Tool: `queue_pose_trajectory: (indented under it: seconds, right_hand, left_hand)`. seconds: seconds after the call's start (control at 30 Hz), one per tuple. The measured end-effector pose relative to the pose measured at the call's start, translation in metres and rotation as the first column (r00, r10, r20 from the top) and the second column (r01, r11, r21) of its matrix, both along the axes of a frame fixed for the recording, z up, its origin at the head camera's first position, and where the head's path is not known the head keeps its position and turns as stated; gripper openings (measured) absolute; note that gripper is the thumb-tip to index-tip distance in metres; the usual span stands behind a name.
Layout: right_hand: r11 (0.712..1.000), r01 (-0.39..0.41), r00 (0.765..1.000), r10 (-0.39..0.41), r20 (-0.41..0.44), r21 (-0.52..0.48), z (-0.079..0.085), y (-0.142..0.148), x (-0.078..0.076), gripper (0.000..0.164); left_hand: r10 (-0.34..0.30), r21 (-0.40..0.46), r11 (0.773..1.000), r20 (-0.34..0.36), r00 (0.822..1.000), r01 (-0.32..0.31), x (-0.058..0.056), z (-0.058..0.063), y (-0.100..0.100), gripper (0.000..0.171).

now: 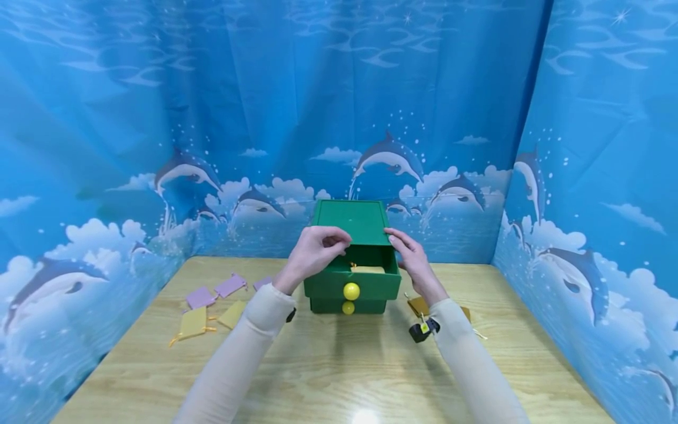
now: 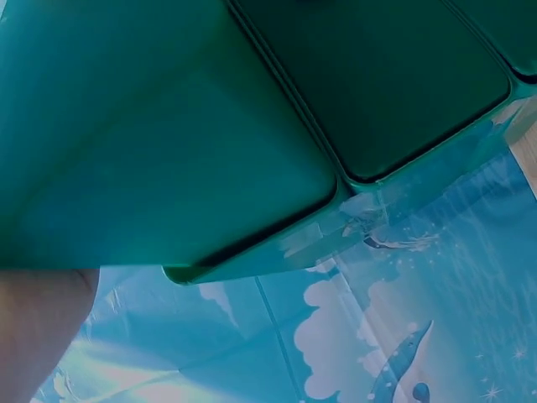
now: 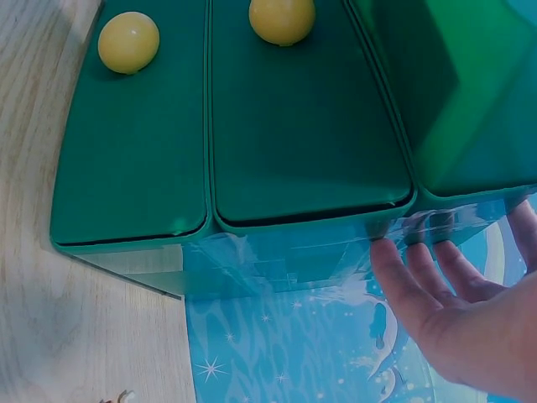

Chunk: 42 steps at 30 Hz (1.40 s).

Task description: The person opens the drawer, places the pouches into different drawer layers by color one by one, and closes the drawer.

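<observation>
A green drawer box point(image 1: 351, 221) with round yellow knobs stands at the table's middle. Its upper section is open at the front, and a pale beige pouch point(image 1: 368, 269) with an orange string lies inside. Above that opening, toward the left, my left hand point(image 1: 316, 252) hovers with its fingers loosely bent; I see nothing between them. The left wrist view shows only part of that hand point(image 2: 42, 323), beside a green panel point(image 2: 151, 143). My right hand point(image 1: 413, 259) rests its fingertips on the box's right side, fingers spread in the right wrist view.
On the left of the wooden table point(image 1: 328, 365) lie purple pouches point(image 1: 200, 297) and yellow pouches point(image 1: 192, 322). Brown pouches point(image 1: 418, 306) lie to the right, partly behind my right forearm. A blue dolphin-print curtain point(image 1: 296, 129) encloses the back and sides.
</observation>
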State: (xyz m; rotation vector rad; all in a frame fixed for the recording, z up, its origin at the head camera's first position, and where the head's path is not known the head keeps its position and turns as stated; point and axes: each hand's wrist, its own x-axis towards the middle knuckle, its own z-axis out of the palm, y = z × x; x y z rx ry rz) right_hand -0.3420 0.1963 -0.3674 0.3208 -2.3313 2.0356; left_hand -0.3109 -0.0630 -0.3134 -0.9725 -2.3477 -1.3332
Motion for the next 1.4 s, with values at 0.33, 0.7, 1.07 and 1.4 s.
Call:
queue_pose_trajectory:
  seconds: [0.33, 0.7, 1.07, 1.4]
  right_hand:
    - [1.000, -0.010, 1.000, 0.010, 0.008, 0.004, 0.000, -0.001, 0.002, 0.057]
    - [1.000, -0.010, 1.000, 0.010, -0.001, 0.010, 0.001, -0.001, 0.000, 0.057]
    - [1.000, -0.023, 1.000, 0.023, 0.000, -0.001, 0.002, 0.001, -0.001, 0.057]
    - [1.000, -0.022, 1.000, 0.022, 0.000, -0.012, 0.001, 0.000, 0.000, 0.057]
  left_hand:
    - [0.016, 0.089, 0.996, 0.047, 0.999, -0.020, 0.000, -0.004, -0.014, 0.018]
    - [0.053, 0.159, 0.985, 0.054, 0.997, -0.061, 0.005, -0.007, -0.032, 0.023]
    - [0.131, 0.160, 0.977, 0.048, 0.990, -0.138, 0.018, -0.006, -0.050, 0.020]
    - [0.143, 0.199, 0.965, 0.136, 0.980, -0.168, 0.034, -0.019, -0.072, 0.018]
